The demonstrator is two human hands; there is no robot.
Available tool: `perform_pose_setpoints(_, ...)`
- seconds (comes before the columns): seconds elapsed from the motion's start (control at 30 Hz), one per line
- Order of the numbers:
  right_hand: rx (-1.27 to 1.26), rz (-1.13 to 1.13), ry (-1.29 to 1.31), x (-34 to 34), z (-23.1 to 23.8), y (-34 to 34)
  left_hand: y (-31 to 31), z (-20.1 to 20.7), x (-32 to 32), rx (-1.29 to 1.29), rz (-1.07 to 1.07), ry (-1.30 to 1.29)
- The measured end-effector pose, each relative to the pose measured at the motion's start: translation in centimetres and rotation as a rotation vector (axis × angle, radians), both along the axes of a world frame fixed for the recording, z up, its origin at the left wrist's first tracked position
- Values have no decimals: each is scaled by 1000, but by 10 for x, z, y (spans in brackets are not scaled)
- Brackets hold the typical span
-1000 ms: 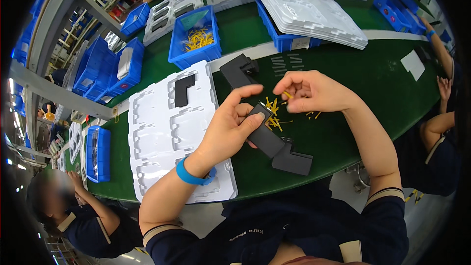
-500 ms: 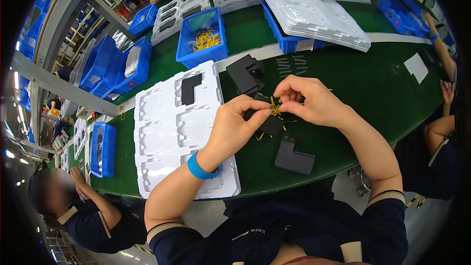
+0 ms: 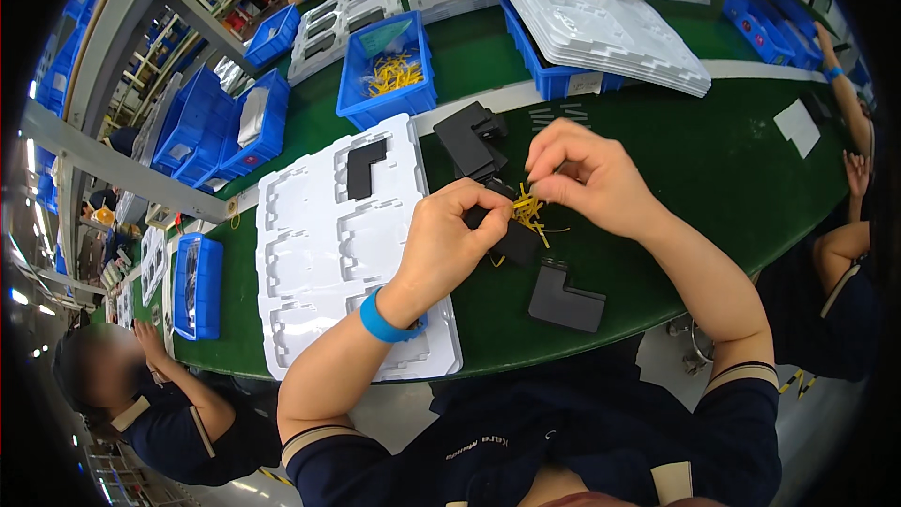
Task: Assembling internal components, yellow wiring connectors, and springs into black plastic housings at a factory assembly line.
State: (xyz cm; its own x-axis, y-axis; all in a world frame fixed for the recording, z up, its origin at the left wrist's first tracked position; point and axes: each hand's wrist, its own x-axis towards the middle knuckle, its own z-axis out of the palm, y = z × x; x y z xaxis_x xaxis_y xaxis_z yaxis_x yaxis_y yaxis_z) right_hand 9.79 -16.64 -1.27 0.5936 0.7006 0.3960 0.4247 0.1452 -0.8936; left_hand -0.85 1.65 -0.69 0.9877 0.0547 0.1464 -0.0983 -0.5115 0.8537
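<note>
A loose bunch of thin yellow strips (image 3: 529,213) is at the fingertips of my left hand (image 3: 457,225), whose thumb and forefinger are pinched on it. My right hand (image 3: 589,178) is raised just right of the strips, thumb and forefinger together; whatever they hold is too small to make out. Beneath my hands is a black part (image 3: 517,244), partly covered by my fingers and the strips. An L-shaped black part (image 3: 566,298) lies nearer to me on the green table. More black L-shaped parts (image 3: 465,139) are grouped beyond my left hand.
A white moulded tray (image 3: 310,225) at left carries one black L-shaped piece (image 3: 365,171). Beyond it, a blue bin (image 3: 349,84) contains yellow strips. Stacked white trays (image 3: 601,28) rest tilted over another blue bin (image 3: 566,83). Co-workers sit left and right; another works across.
My right hand has drawn away from my left, up and to the right. The yellow strips show more fully and spread wider. My left hand has hardly moved.
</note>
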Motion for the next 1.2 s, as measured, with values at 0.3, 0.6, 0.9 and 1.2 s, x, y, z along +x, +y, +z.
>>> perform_pose_setpoints(0.3,-91,-29,365,-2,4,1,-7,-1,-1,-343,24,129)
perform_pose_setpoints(0.6,-65,-56,454,-14,3,9,-9,-6,-1,-287,56,21)
perform_pose_setpoints(0.9,-31,-114,407,-22,3,12,-11,-7,-1,-266,52,-17)
perform_pose_setpoints(1.2,-27,-114,426,-21,1,14,-10,-7,0,-275,41,-13)
